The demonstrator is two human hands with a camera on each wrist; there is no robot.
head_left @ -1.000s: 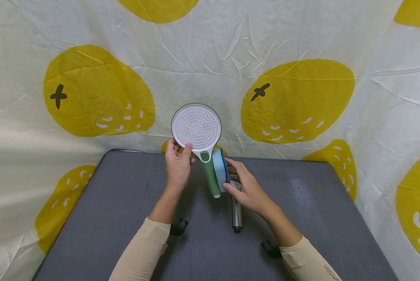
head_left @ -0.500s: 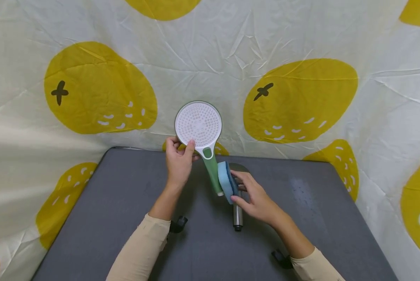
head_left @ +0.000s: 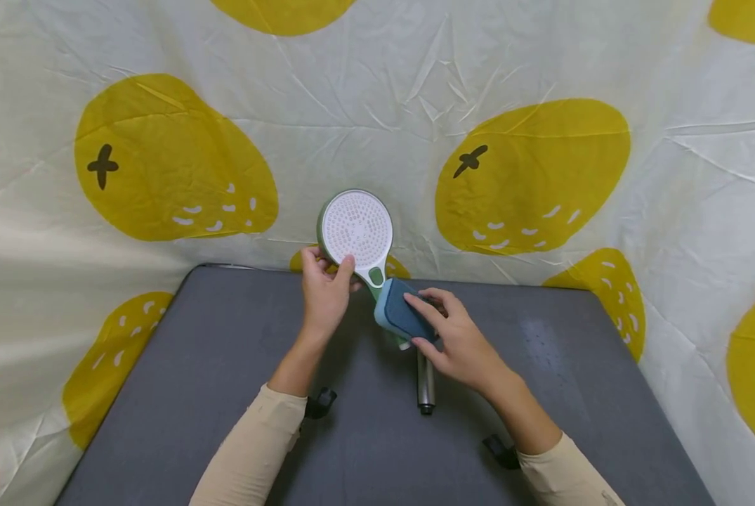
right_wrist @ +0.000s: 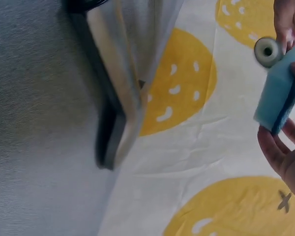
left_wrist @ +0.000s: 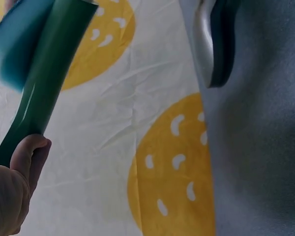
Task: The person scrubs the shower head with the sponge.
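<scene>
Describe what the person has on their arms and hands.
Both hands are bare: left hand, right hand. Each forearm wears a long beige sleeve, left sleeve and right sleeve. A small black strap-mounted device sits at each wrist.

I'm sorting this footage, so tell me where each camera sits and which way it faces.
Head: looks forward and down at both hands, shower head, table.
Left wrist: looks past fingers along the green handle.
Right wrist: looks past fingertips at the sponge.
All three views show the sponge.
</scene>
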